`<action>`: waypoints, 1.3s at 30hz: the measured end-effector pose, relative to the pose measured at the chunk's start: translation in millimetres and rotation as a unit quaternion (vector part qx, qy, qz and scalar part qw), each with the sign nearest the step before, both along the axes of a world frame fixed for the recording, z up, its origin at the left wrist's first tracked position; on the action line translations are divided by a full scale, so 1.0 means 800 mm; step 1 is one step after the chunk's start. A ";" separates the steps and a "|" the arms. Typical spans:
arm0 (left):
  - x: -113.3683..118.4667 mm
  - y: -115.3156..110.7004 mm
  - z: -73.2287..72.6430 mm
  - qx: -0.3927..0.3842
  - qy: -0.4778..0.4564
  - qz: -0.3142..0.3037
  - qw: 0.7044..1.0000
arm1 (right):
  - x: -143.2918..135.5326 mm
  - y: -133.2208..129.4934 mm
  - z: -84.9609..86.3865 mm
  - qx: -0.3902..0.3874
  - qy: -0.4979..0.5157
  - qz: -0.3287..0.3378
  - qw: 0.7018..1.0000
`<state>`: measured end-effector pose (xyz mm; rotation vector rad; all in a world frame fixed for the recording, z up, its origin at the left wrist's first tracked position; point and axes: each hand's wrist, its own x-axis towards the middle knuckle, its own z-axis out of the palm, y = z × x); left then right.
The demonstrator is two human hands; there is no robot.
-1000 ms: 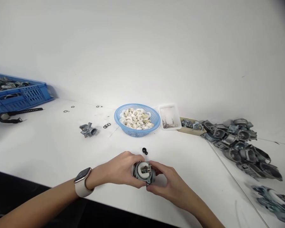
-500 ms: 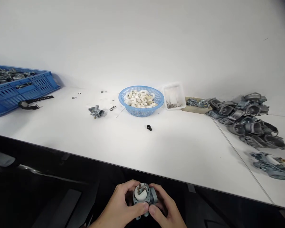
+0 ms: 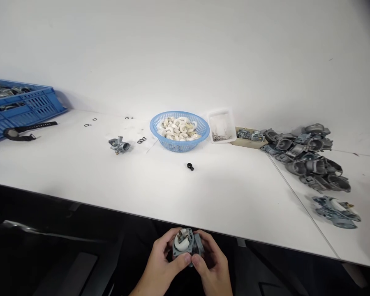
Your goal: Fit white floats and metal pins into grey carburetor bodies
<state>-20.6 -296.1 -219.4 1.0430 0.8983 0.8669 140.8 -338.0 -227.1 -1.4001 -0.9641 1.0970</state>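
Note:
Both my hands grip one grey metal carburetor just below the table's front edge. A white float ring with brass-coloured parts inside faces up in its open side. My left hand wraps its left side, thumb pressed on the near rim. Around its right side curl the fingers of my right hand, its thumb tip close to the left thumb. The carburetor's underside is hidden by my fingers. Nearest on the table, a small black part lies in front of the blue basket of white floats.
A heap of carburetor bodies covers the right, with one float-fitted carburetor before it. Behind stand a white tray of pins and a cardboard box. Leftward are a small carburetor, a watch and a blue crate.
My hands have raised the carburetor slightly and tilted it, so its float side shows more. The camera view has turned a little to the right.

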 end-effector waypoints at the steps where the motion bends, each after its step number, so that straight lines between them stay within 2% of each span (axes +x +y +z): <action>1: 0.001 0.001 0.001 -0.001 -0.012 0.002 1.000 | -0.001 0.001 0.000 0.001 0.000 -0.012 1.000; 8: 0.004 0.003 -0.005 -0.016 -0.056 0.006 0.998 | -0.009 0.007 0.005 -0.010 -0.013 -0.049 0.999; 11: 0.004 0.004 -0.006 -0.019 -0.052 0.008 0.998 | -0.017 0.007 0.007 -0.011 -0.007 -0.089 0.996; 16: 0.008 0.008 0.004 -0.051 -0.047 0.016 0.998 | -0.031 0.012 0.018 -0.008 0.015 -0.122 0.992; 23: 0.015 0.010 0.017 -0.094 -0.035 0.043 0.994 | -0.038 0.020 0.035 -0.033 0.088 -0.104 0.990; 30: 0.021 0.010 0.020 -0.107 -0.054 0.036 0.992 | -0.029 0.024 0.022 -0.071 0.100 -0.016 0.992; 34: 0.022 0.009 0.019 -0.096 -0.070 0.019 0.993 | -0.029 0.025 0.024 -0.099 0.085 0.002 0.991; 39: 0.023 0.007 0.022 -0.094 -0.057 0.034 0.993 | -0.036 0.024 0.021 -0.109 0.093 -0.013 0.990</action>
